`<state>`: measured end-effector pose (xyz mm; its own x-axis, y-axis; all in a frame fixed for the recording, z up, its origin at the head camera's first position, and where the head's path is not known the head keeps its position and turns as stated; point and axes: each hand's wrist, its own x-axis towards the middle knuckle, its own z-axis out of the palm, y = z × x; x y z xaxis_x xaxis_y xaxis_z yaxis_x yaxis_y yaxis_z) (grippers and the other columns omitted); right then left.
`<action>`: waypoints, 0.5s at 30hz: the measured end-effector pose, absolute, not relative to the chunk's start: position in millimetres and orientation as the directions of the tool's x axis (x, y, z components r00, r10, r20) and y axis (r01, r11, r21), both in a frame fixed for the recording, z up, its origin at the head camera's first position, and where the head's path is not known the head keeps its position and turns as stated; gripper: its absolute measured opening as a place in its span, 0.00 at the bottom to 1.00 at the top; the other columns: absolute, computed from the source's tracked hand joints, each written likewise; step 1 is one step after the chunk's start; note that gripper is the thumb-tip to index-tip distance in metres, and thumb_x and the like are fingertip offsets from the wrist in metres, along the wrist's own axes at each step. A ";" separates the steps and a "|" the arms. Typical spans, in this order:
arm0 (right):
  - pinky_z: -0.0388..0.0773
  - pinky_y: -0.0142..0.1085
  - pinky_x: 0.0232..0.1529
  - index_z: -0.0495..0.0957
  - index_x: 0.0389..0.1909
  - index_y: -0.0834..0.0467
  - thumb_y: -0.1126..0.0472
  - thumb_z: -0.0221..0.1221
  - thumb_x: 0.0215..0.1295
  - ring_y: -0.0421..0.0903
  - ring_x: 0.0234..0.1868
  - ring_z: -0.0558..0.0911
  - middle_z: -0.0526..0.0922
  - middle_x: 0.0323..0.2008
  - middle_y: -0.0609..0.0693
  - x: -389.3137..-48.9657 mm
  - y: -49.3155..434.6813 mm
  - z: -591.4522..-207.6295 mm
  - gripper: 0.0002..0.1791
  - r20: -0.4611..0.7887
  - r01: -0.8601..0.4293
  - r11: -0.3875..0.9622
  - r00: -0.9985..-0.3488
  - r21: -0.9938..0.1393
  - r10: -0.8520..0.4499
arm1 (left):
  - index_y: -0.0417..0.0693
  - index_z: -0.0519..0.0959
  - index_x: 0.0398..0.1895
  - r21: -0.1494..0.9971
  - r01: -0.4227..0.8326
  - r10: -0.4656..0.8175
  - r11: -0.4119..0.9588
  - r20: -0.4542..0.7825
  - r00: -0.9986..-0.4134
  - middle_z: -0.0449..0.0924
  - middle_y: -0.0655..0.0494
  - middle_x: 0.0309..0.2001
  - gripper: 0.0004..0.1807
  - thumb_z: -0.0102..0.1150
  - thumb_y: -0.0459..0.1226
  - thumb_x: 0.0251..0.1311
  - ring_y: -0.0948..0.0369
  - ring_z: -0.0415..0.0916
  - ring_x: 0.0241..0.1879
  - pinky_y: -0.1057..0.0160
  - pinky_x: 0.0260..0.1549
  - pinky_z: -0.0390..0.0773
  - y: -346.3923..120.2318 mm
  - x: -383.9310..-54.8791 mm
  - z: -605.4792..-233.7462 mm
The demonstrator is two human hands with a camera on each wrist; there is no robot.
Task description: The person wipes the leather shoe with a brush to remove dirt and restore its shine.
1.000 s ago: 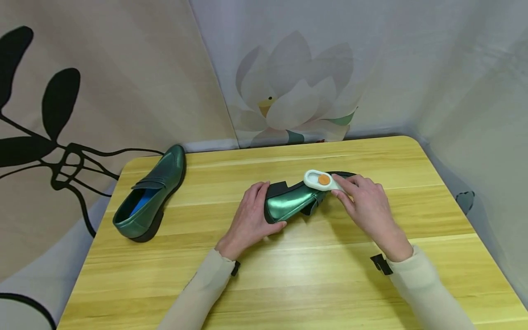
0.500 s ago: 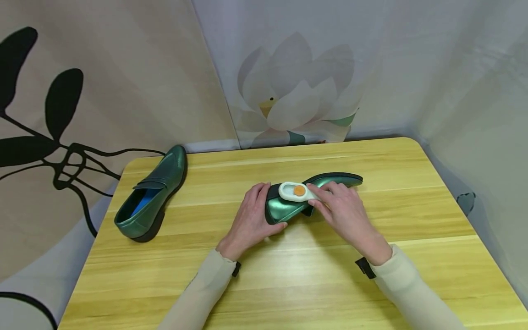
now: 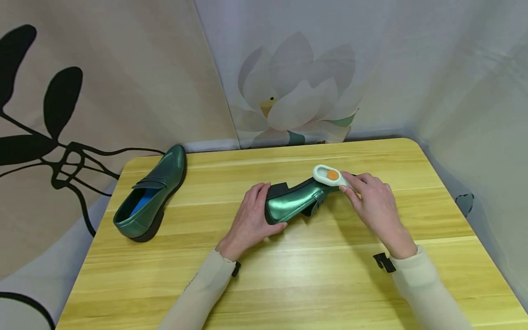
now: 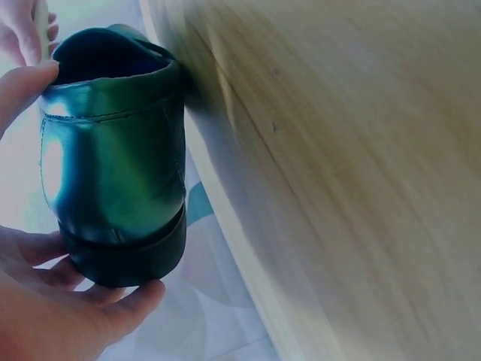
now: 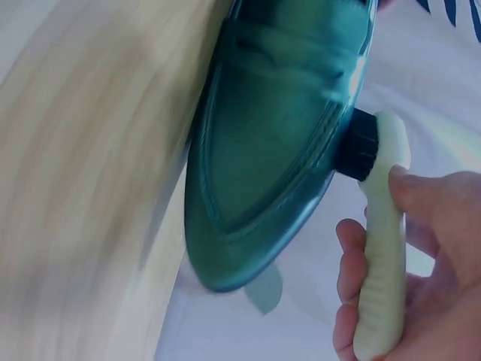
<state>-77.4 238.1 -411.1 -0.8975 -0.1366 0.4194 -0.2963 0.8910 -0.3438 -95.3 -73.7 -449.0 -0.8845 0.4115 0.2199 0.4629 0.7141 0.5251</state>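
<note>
A shiny green loafer (image 3: pixel 290 201) with a black sole lies tipped on its side at the middle of the table, toe to the right. My left hand (image 3: pixel 252 215) grips its heel, thumb at the opening rim and fingers under the heel block, as the left wrist view shows on the loafer (image 4: pixel 113 165). My right hand (image 3: pixel 373 208) holds a white brush (image 3: pixel 327 176) with an orange button by its handle. In the right wrist view the dark bristles (image 5: pixel 356 144) of the brush press against the side of the loafer near its toe.
A second green loafer (image 3: pixel 154 195) with a blue insole stands upright at the table's left edge. The wooden table (image 3: pixel 288 284) has its far edge against a pale curtain (image 3: pixel 313 68) printed with a flower.
My right hand swept the brush left toward the heel, then back right to near the toe. The left hand and the gripped loafer have stayed in place.
</note>
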 end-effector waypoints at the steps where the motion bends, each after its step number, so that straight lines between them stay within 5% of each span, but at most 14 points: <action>1: 0.65 0.46 0.32 0.82 0.64 0.54 0.59 0.69 0.67 0.56 0.35 0.79 0.84 0.40 0.58 -77.1 240.8 -411.4 0.24 0.420 -0.288 0.891 -0.899 -0.351 -0.126 | 0.37 0.61 0.77 0.524 0.464 0.412 0.714 0.221 -0.884 0.64 0.39 0.71 0.61 0.82 0.53 0.44 0.43 0.65 0.68 0.45 0.68 0.68 -73.7 -95.4 -449.1; 15: 0.70 0.52 0.33 0.79 0.66 0.58 0.58 0.65 0.72 0.56 0.33 0.80 0.84 0.42 0.61 -72.4 266.6 -413.6 0.23 0.384 -0.244 0.885 -0.920 -0.396 -0.082 | 0.37 0.61 0.77 0.530 0.449 0.407 0.719 0.204 -0.891 0.64 0.40 0.70 0.61 0.83 0.53 0.44 0.44 0.66 0.67 0.47 0.66 0.70 -75.0 -95.4 -447.3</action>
<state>-72.4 266.6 -413.6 -0.9195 -0.0817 0.3845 -0.2441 0.8854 -0.3956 -95.4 -75.0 -447.3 -0.8906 0.4066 0.2035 0.4494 0.7191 0.5300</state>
